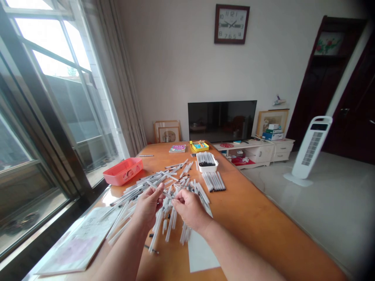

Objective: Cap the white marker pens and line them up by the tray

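Head view: left hand [148, 207] and right hand [190, 209] pinch one white pen [155, 186], its end hidden.

This is a home living room: a TV [222, 121] sits on a low white cabinet [252, 154] below a wall clock [231, 24], a tower fan [311, 148] stands on the tiled floor [336, 218] at right, and curtains [117, 78] hang by the window [52, 50] at upper left.

Left hand [148, 207] and right hand [190, 210] pinch, close together.
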The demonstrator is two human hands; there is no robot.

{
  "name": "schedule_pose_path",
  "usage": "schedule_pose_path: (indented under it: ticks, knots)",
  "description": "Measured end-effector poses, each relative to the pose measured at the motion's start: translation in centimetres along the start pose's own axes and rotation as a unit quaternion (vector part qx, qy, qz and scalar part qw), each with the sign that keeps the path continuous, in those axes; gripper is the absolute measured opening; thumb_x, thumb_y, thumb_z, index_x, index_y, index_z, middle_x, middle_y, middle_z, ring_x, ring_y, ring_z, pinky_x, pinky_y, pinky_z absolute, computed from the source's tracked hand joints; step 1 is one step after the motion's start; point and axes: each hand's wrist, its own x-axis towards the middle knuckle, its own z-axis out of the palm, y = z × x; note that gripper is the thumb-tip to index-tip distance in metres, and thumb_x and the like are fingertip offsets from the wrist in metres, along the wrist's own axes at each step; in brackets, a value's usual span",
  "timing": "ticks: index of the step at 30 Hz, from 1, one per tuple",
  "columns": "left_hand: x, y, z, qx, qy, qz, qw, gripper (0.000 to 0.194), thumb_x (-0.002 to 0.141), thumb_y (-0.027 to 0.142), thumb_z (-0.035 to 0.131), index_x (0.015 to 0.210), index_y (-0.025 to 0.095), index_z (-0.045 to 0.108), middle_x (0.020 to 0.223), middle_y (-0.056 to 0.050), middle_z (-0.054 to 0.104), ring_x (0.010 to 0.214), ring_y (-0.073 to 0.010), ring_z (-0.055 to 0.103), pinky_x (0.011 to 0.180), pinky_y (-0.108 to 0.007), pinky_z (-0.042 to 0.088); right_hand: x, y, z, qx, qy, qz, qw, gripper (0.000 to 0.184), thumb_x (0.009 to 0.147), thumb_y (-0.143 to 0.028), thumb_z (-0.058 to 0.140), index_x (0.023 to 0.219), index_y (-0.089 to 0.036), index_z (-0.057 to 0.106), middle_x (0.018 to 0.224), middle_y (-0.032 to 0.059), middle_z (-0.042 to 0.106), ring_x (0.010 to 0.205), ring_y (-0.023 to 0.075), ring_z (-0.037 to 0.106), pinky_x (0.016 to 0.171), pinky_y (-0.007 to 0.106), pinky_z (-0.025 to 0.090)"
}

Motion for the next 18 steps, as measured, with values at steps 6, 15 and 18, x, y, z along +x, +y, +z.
schedule_pose_path:
  ticks: [6, 15, 18]
  knots:
    - [-0.5, 0.3, 0.4, -0.037, -0.104, -0.059, 0.992, 0.038, 0.077, 0.03, 0.084, 0.109, 0.018, 0.067, 0.1, -0.007, 0.073, 0.064, -0.0092, 0.063, 0.053, -0.018, 0.047, 0.2, 0.3, -0.2, -0.024, 0.006, 0.007, 1.0, 0.016, 0.082, -0.028, 0.063, 0.071, -0.022, 0.054, 0.062, -0.0046, 0.054, 0.058, 0.0127, 0.045, 0.056, 0.025, 0.035]
    - [-0.5, -1.1, 1.0, 0.006, -0.025, -0.035, 0.999, 0.04, 0.07, 0.04, 0.089, 0.069, 0.016, 0.056, 0.061, 0.001, 0.059, 0.049, -0.0057, 0.047, 0.047, -0.016, 0.036, 0.2, 1.2, -0.4, -0.141, 0.003, -0.061, 0.988, 0.019, 0.081, -0.023, 0.061, 0.066, -0.023, 0.051, 0.059, -0.0036, 0.051, 0.056, 0.0135, 0.043, 0.054, 0.026, 0.029]
    - [-0.2, -0.9, 0.7, 0.027, 0.026, -0.016, 0.999, 0.048, 0.066, 0.047, 0.09, 0.069, 0.019, 0.051, 0.06, 0.002, 0.059, 0.048, -0.0059, 0.046, 0.047, -0.017, 0.034, 0.0, 1.0, -0.4, -0.181, -0.009, -0.07, 0.981, 0.017, 0.08, -0.021, 0.062, 0.067, -0.023, 0.051, 0.06, -0.0038, 0.052, 0.056, 0.013, 0.043, 0.054, 0.026, 0.027]
